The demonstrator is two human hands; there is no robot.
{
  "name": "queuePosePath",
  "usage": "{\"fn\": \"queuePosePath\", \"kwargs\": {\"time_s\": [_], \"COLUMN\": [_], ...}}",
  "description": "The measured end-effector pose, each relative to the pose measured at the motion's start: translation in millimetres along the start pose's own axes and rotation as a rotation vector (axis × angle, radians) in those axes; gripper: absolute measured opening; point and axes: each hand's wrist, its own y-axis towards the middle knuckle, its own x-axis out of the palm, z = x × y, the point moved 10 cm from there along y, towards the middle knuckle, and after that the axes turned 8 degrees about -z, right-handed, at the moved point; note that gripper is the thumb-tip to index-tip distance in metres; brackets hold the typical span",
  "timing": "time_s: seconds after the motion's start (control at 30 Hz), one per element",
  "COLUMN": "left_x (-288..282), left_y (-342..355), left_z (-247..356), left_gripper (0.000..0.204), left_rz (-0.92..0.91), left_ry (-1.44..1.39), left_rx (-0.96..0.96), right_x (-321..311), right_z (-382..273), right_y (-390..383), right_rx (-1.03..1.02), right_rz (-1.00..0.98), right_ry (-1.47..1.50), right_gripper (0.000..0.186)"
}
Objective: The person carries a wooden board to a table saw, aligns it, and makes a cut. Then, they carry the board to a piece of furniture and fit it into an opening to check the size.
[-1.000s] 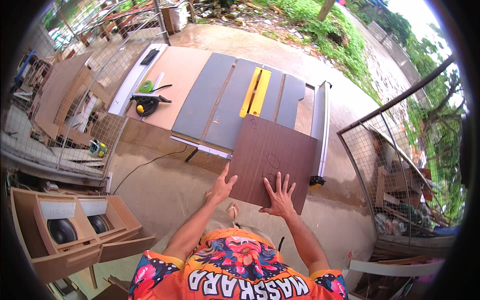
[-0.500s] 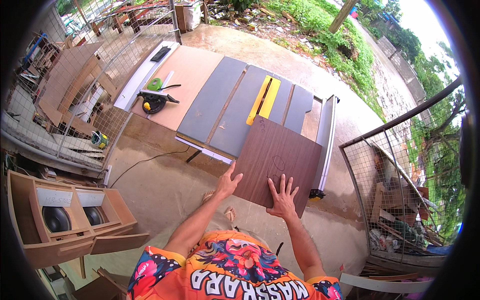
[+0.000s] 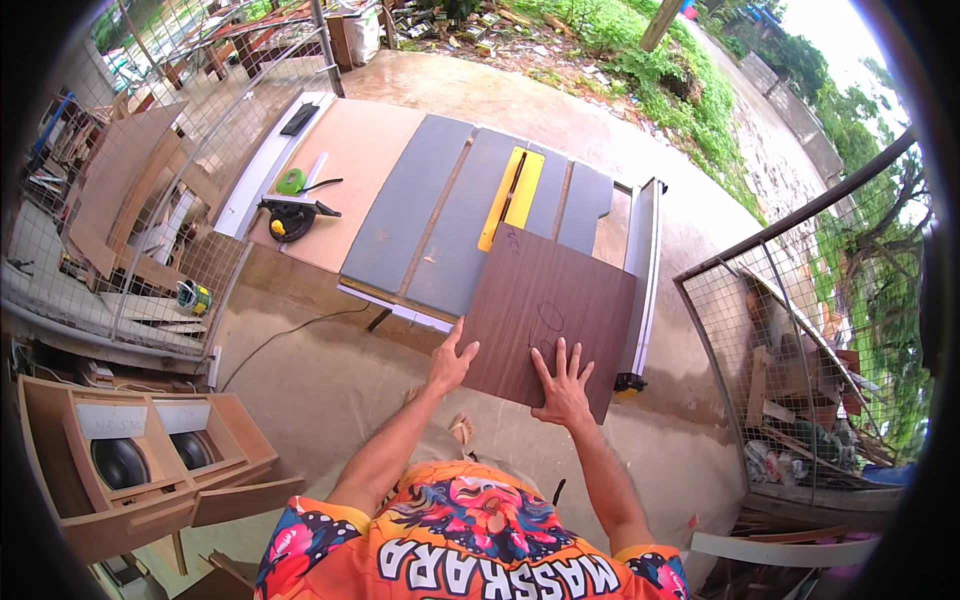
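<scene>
My right hand [image 3: 565,385] lay spread on the board [image 3: 550,275], which overhung the saw table [image 3: 415,225] beside the fence [image 3: 643,290]; my left hand [image 3: 451,365], thumb and forefinger parted, was at its left edge. Good feeding, I judged, needed steady fence contact.

Bright, diffuse daylight fills the scene, the sky [image 3: 815,30] blown out to white. The concrete floor [image 3: 700,205] looks pale beyond the worktop's [image 3: 400,210] far edge, duller along its near edge; shadows are soft. The worktop is fairly crisp; fisheye distortion bows the fence [image 3: 800,210] inside a black rim.
</scene>
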Motion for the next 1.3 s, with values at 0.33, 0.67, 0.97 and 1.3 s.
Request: {"fn": "queuePosePath", "kwargs": {"time_s": [0.33,0.67,0.97,1.3], "left_x": [3,2,-6,-6], "left_y": [9,14,14,22], "left_z": [4,7,12,13], "left_gripper": [0.079,0.080,0.071,0.070], "left_rz": [-0.018,-0.018,0.066,0.102], "left_ry": [0.045,0.103,0.487,0.527], "left_rx": [-0.042,-0.072,-0.257,-0.241], "right_x": [-4,-4,-3,1], "right_z": [7,10,15,20], "right_y": [7,13,18,24], "right_rx": [0.015,0.017,0.026,0.035], "right_rz": [-0.014,-0.035,-0.057,-0.075], "right_ry": [0.011,0.016,0.022,0.016], "right_gripper": [0.133,0.133,0.133,0.139]}}
